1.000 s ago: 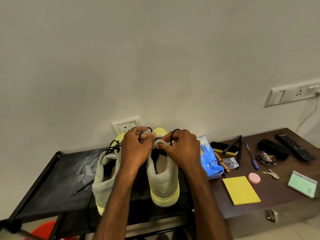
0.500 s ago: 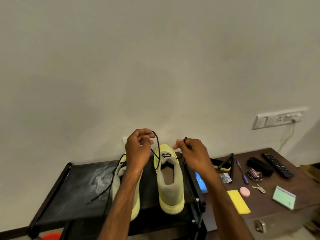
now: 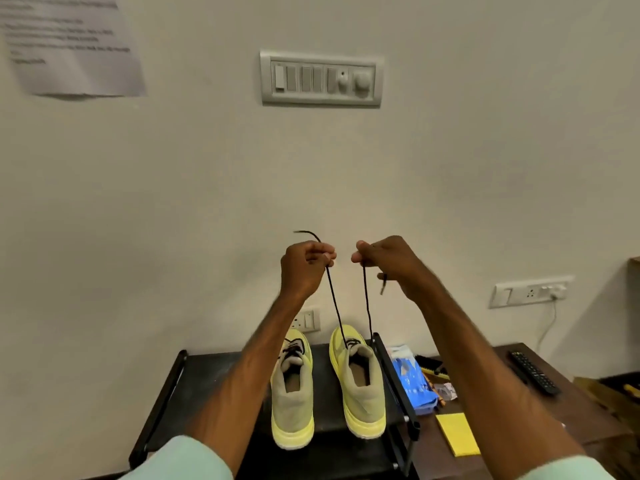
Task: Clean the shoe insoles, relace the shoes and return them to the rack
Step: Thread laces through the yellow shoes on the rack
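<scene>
Both hands had risen well clear of the shoes since the earlier frame, where they worked low at the tongue of the right-hand shoe; the view had tipped upward too, bringing a switch panel [image 3: 321,79] and a taped paper notice [image 3: 71,43] into sight. The left hand [image 3: 304,268] was closed, pinching one end of the black lace [image 3: 334,299] between thumb and fingers, with a short tail curling out above the fist. The right hand [image 3: 388,263] was likewise closed on the other end, its tip hanging loose below the palm. The two strands ran almost straight down, converging on the eyelets of the right-hand shoe [image 3: 360,382], which stood directly beneath and between the hands, nearer the right. That shoe lay with its long axis pointing away from the person, toe toward the wall and heel toward the camera, on top of the black rack [image 3: 207,386]; its mate [image 3: 293,393] stood just beside it, parallel, already laced as far as could be judged. The next pull probably called for equal upward tension on both strands to even the ends. On writing: the notice's lines were blurred past reading, and the blue packet [image 3: 412,379] on the side table [image 3: 561,417] showed no legible brand; the remote [image 3: 533,372] was too small to read.
</scene>
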